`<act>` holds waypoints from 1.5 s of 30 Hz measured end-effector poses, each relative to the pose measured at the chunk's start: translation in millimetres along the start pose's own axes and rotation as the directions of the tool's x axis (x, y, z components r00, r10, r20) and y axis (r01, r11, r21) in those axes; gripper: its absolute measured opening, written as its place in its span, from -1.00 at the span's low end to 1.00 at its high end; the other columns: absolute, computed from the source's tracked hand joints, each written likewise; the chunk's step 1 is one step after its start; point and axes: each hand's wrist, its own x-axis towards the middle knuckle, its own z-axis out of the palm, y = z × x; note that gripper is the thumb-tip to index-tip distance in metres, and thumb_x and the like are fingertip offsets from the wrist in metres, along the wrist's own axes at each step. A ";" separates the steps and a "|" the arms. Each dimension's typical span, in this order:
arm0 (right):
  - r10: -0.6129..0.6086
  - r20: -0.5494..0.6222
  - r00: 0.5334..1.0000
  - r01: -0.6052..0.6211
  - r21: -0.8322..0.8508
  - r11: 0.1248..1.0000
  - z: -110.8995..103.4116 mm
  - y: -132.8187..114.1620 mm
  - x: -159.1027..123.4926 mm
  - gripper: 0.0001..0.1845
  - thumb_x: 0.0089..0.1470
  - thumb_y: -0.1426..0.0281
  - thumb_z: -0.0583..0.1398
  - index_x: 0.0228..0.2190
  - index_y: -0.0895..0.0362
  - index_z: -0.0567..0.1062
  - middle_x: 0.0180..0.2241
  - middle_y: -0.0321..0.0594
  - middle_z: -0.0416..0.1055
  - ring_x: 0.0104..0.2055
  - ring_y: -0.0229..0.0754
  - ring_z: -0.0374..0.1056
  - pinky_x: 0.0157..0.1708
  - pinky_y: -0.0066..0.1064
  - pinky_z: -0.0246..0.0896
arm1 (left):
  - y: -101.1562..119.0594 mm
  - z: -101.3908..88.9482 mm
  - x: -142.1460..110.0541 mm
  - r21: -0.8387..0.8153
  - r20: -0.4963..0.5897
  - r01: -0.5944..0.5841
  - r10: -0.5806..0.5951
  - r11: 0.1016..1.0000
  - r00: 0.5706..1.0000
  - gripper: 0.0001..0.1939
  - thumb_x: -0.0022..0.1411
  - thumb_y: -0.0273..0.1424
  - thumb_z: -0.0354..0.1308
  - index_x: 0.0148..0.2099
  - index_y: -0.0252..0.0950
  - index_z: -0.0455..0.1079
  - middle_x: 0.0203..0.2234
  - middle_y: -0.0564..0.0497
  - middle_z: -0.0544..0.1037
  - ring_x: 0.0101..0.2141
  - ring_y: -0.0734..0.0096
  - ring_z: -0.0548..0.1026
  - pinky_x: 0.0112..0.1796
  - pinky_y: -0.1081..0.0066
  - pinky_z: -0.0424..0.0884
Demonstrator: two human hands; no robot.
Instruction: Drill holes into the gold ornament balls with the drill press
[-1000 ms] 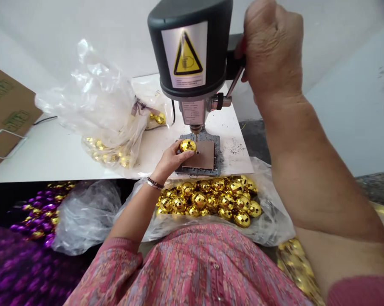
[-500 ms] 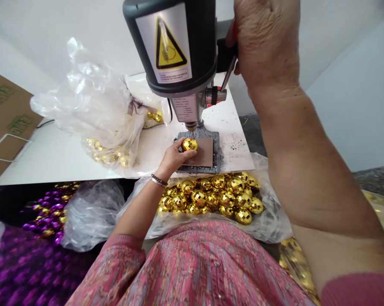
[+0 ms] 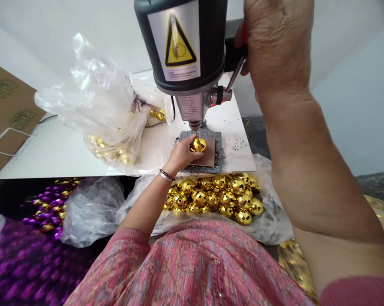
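Observation:
A black bench drill press point(image 3: 185, 46) with a yellow warning label stands on the white table. My left hand point(image 3: 183, 154) grips a shiny gold faceted ball point(image 3: 198, 145) between thumb and fingers, over a brown board point(image 3: 209, 157) on the grey drill base point(image 3: 218, 146). The thin drill bit point(image 3: 196, 132) points down at the top of the ball; whether it has entered I cannot tell. Up at the right, my right hand point(image 3: 278, 46) is closed around the drill's feed lever point(image 3: 238, 73), its fingers partly hidden.
In front of me lie many gold balls point(image 3: 211, 197) in an open plastic bag point(image 3: 271, 216). Another clear bag point(image 3: 90, 97) with gold balls rests on the white table point(image 3: 52, 157). Purple and gold balls point(image 3: 48, 208) sit lower left, beside a cardboard box point(image 3: 7, 110). Dark shavings dot the table.
My left hand and the gold ball have shifted slightly right, so the ball's top sits under the bit. The drill and my right hand appear a little further right in view.

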 end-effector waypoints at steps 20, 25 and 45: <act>-0.497 0.012 0.868 0.445 -0.463 0.766 -2.4 50.8 -107.3 -0.59 0.29 0.23 -0.10 -0.41 0.09 0.43 -0.45 -0.17 0.32 -0.32 -0.21 0.32 -0.20 -0.30 0.32 | -8.8 8.1 -2.9 -0.201 -0.057 -0.051 0.041 0.978 0.998 -0.30 -0.04 -0.43 0.41 0.21 -0.30 0.47 -0.13 -0.05 0.62 -0.15 0.21 0.53 -0.04 0.28 0.47; -0.486 -0.013 0.874 0.435 -0.426 0.793 1.6 58.0 -117.3 -0.62 0.33 0.21 -0.11 -0.33 0.07 0.41 -0.44 -0.21 0.34 -0.29 -0.22 0.37 -0.19 -0.32 0.31 | -11.1 10.2 -3.5 -0.252 -0.038 -0.036 0.027 0.967 0.999 -0.27 -0.02 -0.43 0.41 0.25 -0.29 0.43 -0.11 -0.05 0.62 -0.15 0.22 0.53 -0.04 0.29 0.47; -0.199 -0.199 0.959 0.168 -0.165 0.972 6.4 15.0 -52.9 -0.68 0.30 0.30 -0.11 -0.51 0.09 0.06 -0.52 -0.35 0.12 -0.46 -0.45 0.08 -0.32 -0.47 0.10 | -8.5 12.1 -6.3 -0.246 -0.076 0.015 -0.034 0.969 0.997 -0.39 -0.02 -0.41 0.41 0.13 -0.35 0.45 -0.23 0.00 0.61 -0.24 0.32 0.51 -0.17 0.39 0.42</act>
